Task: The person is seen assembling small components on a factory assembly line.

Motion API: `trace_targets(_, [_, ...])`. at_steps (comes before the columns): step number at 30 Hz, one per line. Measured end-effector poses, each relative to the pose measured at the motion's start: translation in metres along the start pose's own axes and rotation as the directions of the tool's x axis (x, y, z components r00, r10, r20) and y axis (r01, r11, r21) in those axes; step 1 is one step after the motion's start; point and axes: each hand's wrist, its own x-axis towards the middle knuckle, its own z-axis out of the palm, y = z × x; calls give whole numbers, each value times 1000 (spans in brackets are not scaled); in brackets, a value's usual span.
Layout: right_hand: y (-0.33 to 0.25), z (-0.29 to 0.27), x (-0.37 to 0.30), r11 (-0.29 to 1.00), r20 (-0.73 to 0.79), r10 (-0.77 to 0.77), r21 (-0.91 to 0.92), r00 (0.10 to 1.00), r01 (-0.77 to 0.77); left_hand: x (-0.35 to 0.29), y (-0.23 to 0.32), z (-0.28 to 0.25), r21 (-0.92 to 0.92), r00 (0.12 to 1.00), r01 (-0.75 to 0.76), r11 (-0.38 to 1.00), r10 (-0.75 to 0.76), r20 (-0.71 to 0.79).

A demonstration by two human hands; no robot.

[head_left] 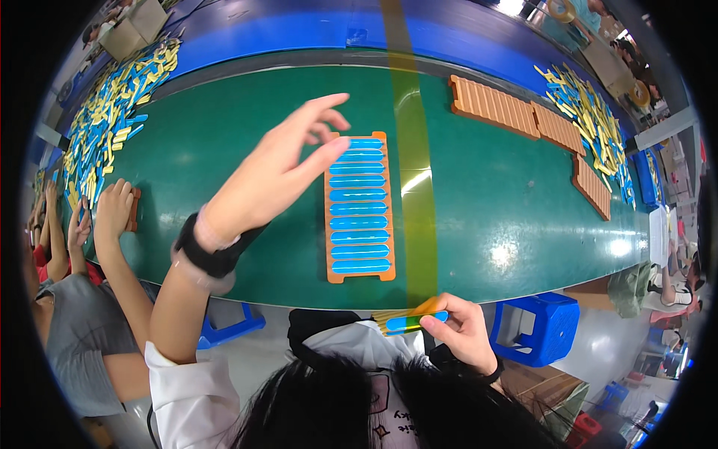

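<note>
In front of me an orange slotted tray (387,275) lies on the green table. Short blue strips with rounded ends (360,223) lie crosswise in it, one above another. My left hand (273,168) hovers at the tray's far left corner, its thumb and fingers apart with nothing visible between them. The thumb tip overlaps the left end of the farthest strips; whether it touches them I cannot tell. At the table's near edge my right hand (467,329) is closed around a small stack of blue and yellow strips (404,322), a blue one facing up.
Loose blue and yellow strips form a pile (123,105) at the far left and another (591,123) at the far right. Grooved brown trays (493,105) lie beside the right pile. A co-worker's hand (114,206) is at the left edge. A blue stool (538,329) stands nearby.
</note>
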Motion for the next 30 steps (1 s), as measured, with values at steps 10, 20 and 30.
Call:
trace_targets(10, [-1,4,5,999,45,3,-39,999,-2,-6,-31,-3,568,998,5,823,35,-60])
trace_targets(20, [3,1,2,1000,27,-16,-25,1000,17,24,-35,10,601,996,-94,794,72,60])
trace_targets(30, [0,-1,4,999,22,-7,-50,1000,8,26,-33,11,627,986,-163,762,145,80])
